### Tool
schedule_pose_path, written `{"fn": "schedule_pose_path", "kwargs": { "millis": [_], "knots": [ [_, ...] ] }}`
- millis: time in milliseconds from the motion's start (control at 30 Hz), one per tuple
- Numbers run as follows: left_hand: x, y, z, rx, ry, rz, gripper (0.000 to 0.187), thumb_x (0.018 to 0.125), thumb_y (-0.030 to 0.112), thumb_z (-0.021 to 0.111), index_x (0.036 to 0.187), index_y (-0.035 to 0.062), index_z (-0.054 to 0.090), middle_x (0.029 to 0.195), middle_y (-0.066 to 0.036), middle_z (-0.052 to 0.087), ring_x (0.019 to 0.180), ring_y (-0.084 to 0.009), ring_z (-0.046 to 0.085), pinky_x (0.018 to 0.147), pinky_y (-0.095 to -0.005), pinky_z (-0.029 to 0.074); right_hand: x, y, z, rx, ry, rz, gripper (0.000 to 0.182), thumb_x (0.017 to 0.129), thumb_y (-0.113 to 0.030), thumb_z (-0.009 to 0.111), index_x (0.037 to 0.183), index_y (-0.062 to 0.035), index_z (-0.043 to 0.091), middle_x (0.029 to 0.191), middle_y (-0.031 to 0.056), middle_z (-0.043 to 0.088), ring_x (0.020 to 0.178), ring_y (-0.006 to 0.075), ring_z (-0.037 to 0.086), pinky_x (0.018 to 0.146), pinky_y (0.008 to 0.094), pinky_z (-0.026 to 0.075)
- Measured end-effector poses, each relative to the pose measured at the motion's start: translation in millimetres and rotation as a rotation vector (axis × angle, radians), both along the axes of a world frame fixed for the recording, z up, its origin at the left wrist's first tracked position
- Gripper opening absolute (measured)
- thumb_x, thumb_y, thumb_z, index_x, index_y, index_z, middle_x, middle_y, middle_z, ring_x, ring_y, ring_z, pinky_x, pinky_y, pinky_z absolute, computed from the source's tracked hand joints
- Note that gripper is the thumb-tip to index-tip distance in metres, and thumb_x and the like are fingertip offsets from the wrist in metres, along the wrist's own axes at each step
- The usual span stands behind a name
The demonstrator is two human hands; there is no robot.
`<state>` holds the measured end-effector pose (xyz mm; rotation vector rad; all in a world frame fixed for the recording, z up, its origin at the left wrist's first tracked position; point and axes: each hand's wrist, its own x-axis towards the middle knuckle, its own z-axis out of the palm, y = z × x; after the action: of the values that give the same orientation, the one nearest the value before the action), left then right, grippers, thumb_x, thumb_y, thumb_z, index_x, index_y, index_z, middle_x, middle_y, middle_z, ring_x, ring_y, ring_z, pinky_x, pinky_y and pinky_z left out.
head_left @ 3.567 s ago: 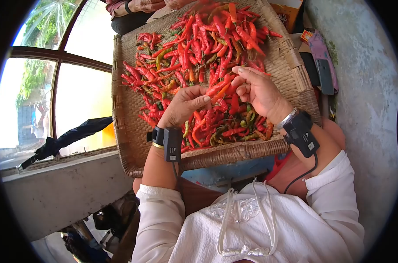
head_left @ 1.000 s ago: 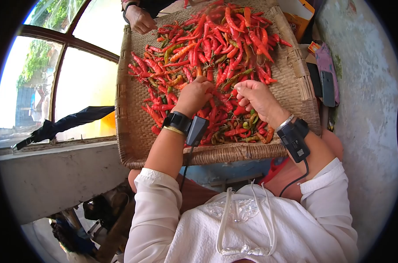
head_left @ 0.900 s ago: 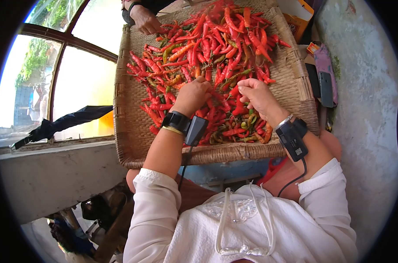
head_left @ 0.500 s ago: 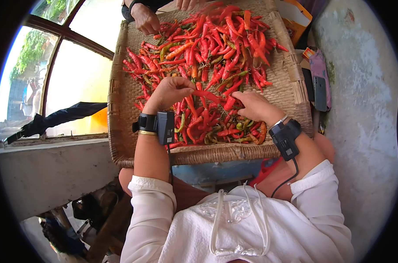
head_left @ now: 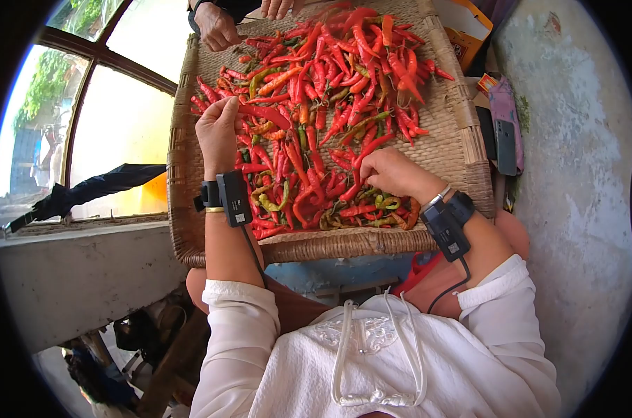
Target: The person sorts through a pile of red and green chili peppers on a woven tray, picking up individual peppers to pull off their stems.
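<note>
My left hand (head_left: 218, 136) is raised at the left side of the pile, its thumb and fingers pinched on the end of a long red pepper (head_left: 266, 113) that points right. Over the right part of the near peppers is my right hand (head_left: 392, 171), its fingers curled together beside a red pepper; whether they grip anything is hidden. Red peppers, with some green and orange ones, form a heap (head_left: 323, 76) at the back and a looser spread in front. All of them lie on a woven tray (head_left: 441, 104) with a thick rim.
Another person's hand (head_left: 217, 28) rests near the tray's far left corner, with their other hand beside it. A folded black umbrella (head_left: 107, 182) lies by the window. On the right are a phone (head_left: 505, 148), an orange box (head_left: 469, 31) and a wall.
My left hand has moved left and away from me with the red pepper. My right hand has shifted slightly left and nearer, its fingers curled in more. The other person's hand moved a little left.
</note>
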<state>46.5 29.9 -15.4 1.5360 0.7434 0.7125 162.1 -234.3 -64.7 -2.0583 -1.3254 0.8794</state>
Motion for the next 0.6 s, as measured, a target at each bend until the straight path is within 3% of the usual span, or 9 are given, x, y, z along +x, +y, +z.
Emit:
{"fn": "schedule_pose_path", "kwargs": {
  "millis": [100,167,333,400,433,500,533,567,600],
  "knots": [
    [-1,9,-4,-0.143,-0.203,0.047,0.008,0.084,0.014,0.058,0.087,0.0062,0.059,0.068,0.002,0.056,0.054,-0.0033,0.045,0.047,-0.0167,0.038,0,-1,-7,0.079,-0.017,-0.059,0.016,0.068,-0.001,0.060,0.084,-0.0016,0.062,0.077,0.0121,0.062,0.070,0.0236,0.060,0.063,0.0320,0.047],
    [0,14,-3,-0.293,-0.412,0.217,0.009,0.085,0.015,0.057,0.089,0.0066,0.057,0.071,0.001,0.056,0.055,-0.0042,0.046,0.050,-0.0176,0.039,1,-1,-8,0.091,-0.023,-0.078,0.017,0.068,-0.002,0.060,0.085,-0.0012,0.061,0.077,0.0122,0.062,0.070,0.0235,0.060,0.064,0.0319,0.047],
    [-2,29,-10,-0.399,-0.551,0.234,0.017,0.089,0.020,0.052,0.097,0.0050,0.052,0.086,-0.003,0.059,0.068,-0.0090,0.056,0.062,-0.0204,0.047,2,1,-3,0.140,-0.015,-0.192,0.020,0.069,-0.003,0.062,0.088,-0.0005,0.060,0.077,0.0132,0.061,0.074,0.0237,0.060,0.065,0.0323,0.047],
    [3,22,-9,-0.432,-0.281,-0.081,0.026,0.090,0.021,0.049,0.107,0.0022,0.048,0.096,-0.008,0.058,0.076,-0.0124,0.059,0.065,-0.0231,0.050,3,-1,4,0.073,-0.063,-0.185,0.022,0.068,-0.006,0.065,0.089,-0.0009,0.060,0.076,0.0142,0.061,0.077,0.0262,0.060,0.067,0.0347,0.047],
    [7,9,-10,-0.326,-0.121,-0.121,0.037,0.090,0.022,0.049,0.118,-0.0008,0.042,0.101,-0.010,0.057,0.075,-0.0130,0.059,0.063,-0.0233,0.050,5,-2,2,0.073,-0.063,-0.184,0.022,0.068,-0.006,0.065,0.089,-0.0009,0.060,0.076,0.0142,0.061,0.077,0.0262,0.060,0.067,0.0347,0.047],
    [16,-12,-19,-0.091,0.237,-0.281,0.041,0.088,0.019,0.053,0.122,-0.0009,0.043,0.093,-0.007,0.059,0.069,-0.0089,0.058,0.058,-0.0212,0.048,9,-8,-3,0.004,-0.262,-0.091,0.025,0.067,-0.011,0.066,0.088,-0.0015,0.060,0.080,0.0152,0.061,0.080,0.0297,0.059,0.070,0.0375,0.046],
    [19,-20,-25,0.100,0.394,-0.384,0.041,0.083,0.018,0.059,0.118,-0.0005,0.049,0.093,-0.010,0.059,0.071,-0.0127,0.058,0.061,-0.0248,0.048,9,-8,0,0.002,-0.263,-0.091,0.025,0.067,-0.011,0.066,0.088,-0.0015,0.060,0.080,0.0152,0.061,0.080,0.0297,0.059,0.070,0.0375,0.046],
    [20,-26,-39,0.513,0.424,-0.472,0.040,0.078,0.018,0.062,0.113,0.0009,0.052,0.094,-0.013,0.060,0.075,-0.0230,0.060,0.067,-0.0319,0.048,10,-9,5,-0.116,-0.265,-0.040,0.026,0.066,-0.012,0.066,0.089,-0.0017,0.059,0.082,0.0154,0.061,0.080,0.0308,0.058,0.071,0.0383,0.046],
    [21,-37,-43,0.749,0.442,-0.451,0.037,0.077,0.018,0.062,0.109,0.0020,0.055,0.095,-0.015,0.060,0.079,-0.0279,0.059,0.070,-0.0348,0.047,11,-9,8,-0.235,-0.266,0.011,0.027,0.066,-0.014,0.067,0.089,-0.0019,0.059,0.084,0.0157,0.060,0.081,0.0319,0.058,0.072,0.0391,0.046]
  ]
}}
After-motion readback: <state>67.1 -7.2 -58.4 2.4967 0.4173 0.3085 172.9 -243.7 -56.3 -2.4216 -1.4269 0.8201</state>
